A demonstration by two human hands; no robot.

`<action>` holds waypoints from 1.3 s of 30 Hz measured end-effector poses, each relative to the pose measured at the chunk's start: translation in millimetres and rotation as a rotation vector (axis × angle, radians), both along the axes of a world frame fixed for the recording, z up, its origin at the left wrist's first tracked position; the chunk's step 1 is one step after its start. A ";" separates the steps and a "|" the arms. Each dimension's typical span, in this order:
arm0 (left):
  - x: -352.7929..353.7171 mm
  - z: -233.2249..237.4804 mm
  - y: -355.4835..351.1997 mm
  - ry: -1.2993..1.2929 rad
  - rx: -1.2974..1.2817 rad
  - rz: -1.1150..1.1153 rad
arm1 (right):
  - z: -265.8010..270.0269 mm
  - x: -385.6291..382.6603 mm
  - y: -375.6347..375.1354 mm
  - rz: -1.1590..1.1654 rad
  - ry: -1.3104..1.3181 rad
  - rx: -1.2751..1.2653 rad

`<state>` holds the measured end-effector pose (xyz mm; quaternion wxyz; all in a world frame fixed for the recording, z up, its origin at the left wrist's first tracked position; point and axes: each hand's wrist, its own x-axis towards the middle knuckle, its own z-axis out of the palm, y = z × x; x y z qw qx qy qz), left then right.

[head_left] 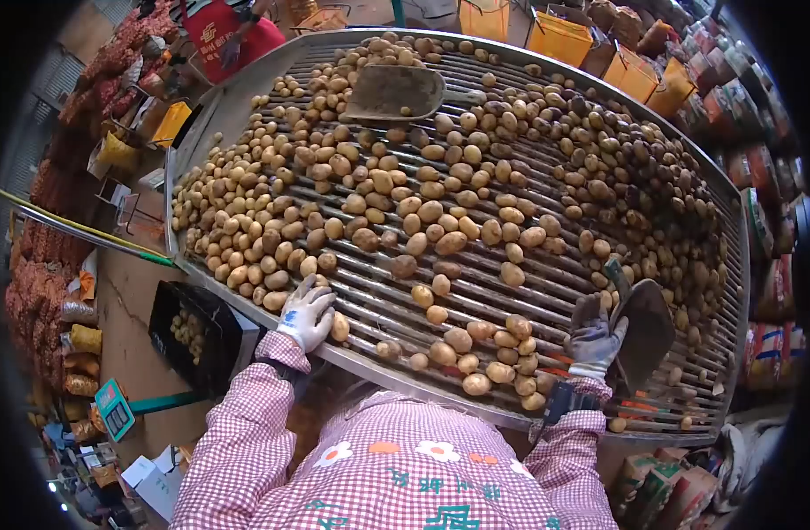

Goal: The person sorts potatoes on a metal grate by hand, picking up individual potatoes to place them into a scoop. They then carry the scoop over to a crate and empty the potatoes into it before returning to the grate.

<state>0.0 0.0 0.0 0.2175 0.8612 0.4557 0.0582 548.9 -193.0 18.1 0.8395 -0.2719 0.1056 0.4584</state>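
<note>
Potatoes (431,212) lie spread over a large metal table of parallel bars (378,305). My left hand (308,316), in a whitish glove, rests at the near left edge against the potato pile, its fingers stretched out. One potato (339,327) lies just right of it. In a soiled grey glove, my right hand (594,340) is over the bars with its thumb apart from its fingers. Close on its right is a dark scoop (645,336) with a greenish handle. A cluster of potatoes (502,353) lies between my hands, nearer the right one.
Another scoop (391,93) lies among potatoes at the far side. A black crate (197,336) holding potatoes stands below the table's left edge. Yellow bins (559,37) line the far side. Filled sacks (718,88) are stacked at the right.
</note>
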 end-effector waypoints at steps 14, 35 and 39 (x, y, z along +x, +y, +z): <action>-52.2 13.8 12.7 0.058 0.066 -0.016 | 14.7 80.6 -199.2 -0.364 -0.376 -0.640; -43.9 18.1 18.7 0.130 0.020 -0.027 | 35.1 19.7 -117.2 -0.214 -1.355 -1.136; -62.0 0.4 21.9 0.116 0.074 -0.054 | 44.5 11.6 -125.8 -0.158 -1.481 -0.987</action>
